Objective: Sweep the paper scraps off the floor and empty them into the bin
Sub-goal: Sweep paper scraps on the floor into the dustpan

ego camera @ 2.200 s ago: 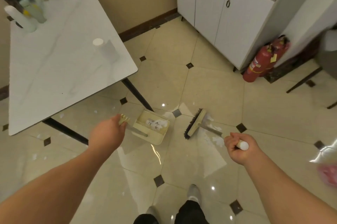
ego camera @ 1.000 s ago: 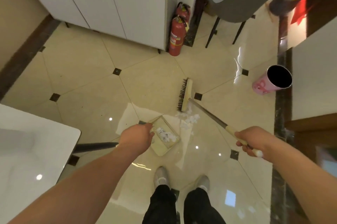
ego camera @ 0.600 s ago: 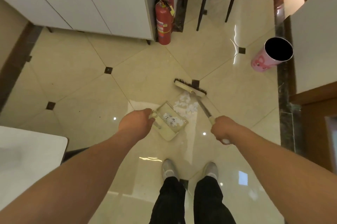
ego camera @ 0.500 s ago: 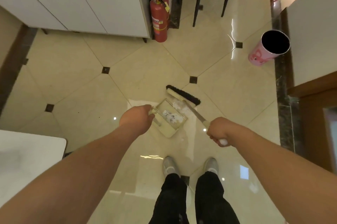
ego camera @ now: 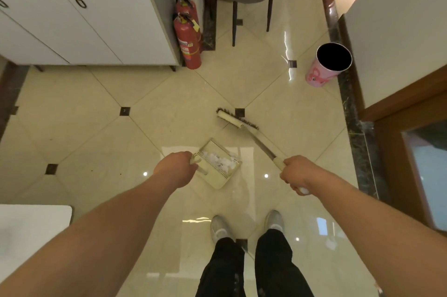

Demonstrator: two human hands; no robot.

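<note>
White crumpled paper scraps (ego camera: 221, 162) fill cream dustpan (ego camera: 217, 171).

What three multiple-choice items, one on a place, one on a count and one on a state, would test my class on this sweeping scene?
1. Where does the pink bin stand?
A. under the chair
B. on the floor by the wall, to the person's right
C. beside the fire extinguishers

2. How many fire extinguishers stand by the cabinet?
A. one
B. two
C. four

3. What is in the dustpan?
A. white paper scraps
B. nothing
C. water

Answers:
1 B: it stands upright on the tiles next to the dark border along the right wall.
2 B: two red cylinders stand one behind the other at the cabinet's corner.
3 A: white paper scraps fill the pan that the left hand holds, while the right hand grips the broom.
</note>
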